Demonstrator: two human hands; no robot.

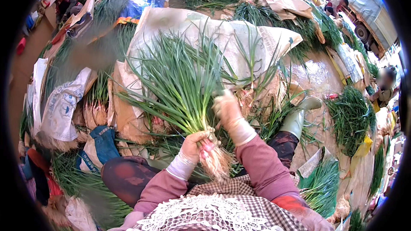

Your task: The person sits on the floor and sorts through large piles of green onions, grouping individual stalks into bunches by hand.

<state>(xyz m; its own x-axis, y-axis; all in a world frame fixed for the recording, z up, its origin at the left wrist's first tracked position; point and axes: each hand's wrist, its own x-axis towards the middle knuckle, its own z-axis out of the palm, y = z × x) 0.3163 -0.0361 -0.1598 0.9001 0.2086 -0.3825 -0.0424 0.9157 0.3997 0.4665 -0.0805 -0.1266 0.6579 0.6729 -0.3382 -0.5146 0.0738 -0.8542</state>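
Left hand (192,147): clamped around 1 bunch of green onions (182,87) close to the pink bulbs. The bunch is held above the person's lap, between the 2 knees, its leaves fanning away and its pale roots (216,164) pointing back toward the person. Right hand (229,110): blurred, just beside the stems on their right; whether its fingers are apart or together cannot be told. Beyond the bunch lies 1 pale sheet (171,20); a green boot (295,121) stands to the right.
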